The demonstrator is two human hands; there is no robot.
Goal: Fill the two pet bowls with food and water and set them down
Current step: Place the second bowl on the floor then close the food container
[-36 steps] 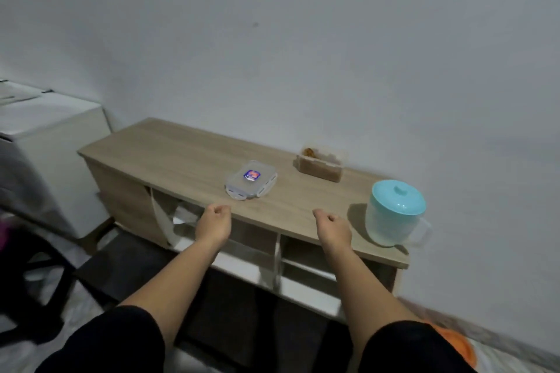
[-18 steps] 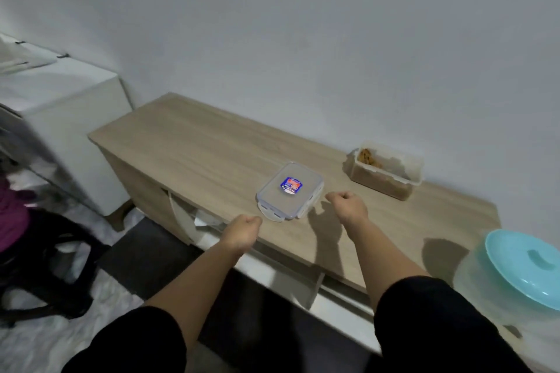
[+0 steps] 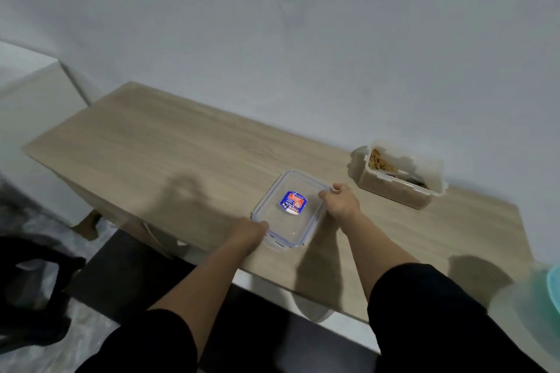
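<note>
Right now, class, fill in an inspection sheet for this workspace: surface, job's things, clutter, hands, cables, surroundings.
Surface: light wooden cabinet top, against the wall.
Job's things: clear rectangular plastic container with a blue-and-red sticker, near the front edge; open clear tub of brown pet food, by the wall; turquoise-lidded translucent jug, at the far right, mostly cut off.
Clutter: nothing seen.
Hands: left hand touches the container's near corner; right hand grips its far side.
Cables: nothing seen.
Surroundings: pale grey wall; white cabinet on the left; dark object on the floor, too blurred to identify.
</note>
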